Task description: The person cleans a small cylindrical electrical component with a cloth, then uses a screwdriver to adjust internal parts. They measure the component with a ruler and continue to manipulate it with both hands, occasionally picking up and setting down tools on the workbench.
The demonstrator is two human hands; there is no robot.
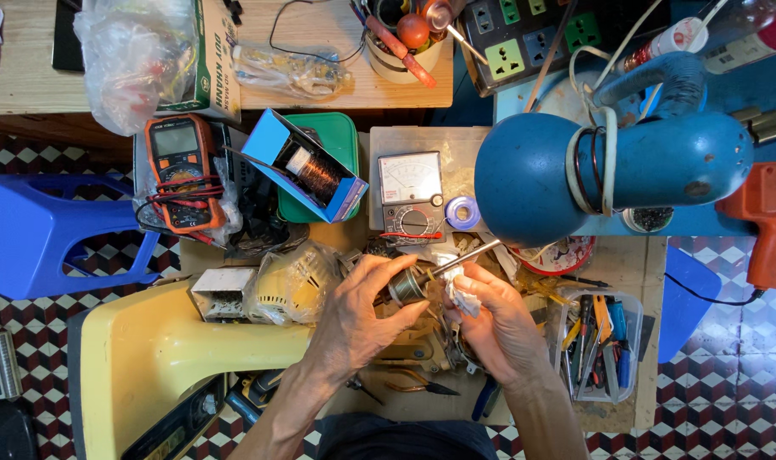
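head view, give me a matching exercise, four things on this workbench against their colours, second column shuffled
Things:
1. desk lamp
2. digital multimeter
3. stool
4. rag in the right hand

Colours:
A. white
B. blue lamp head
C. orange casing
D. blue plastic seat

Pairs: 1-B, 2-C, 3-D, 4-A
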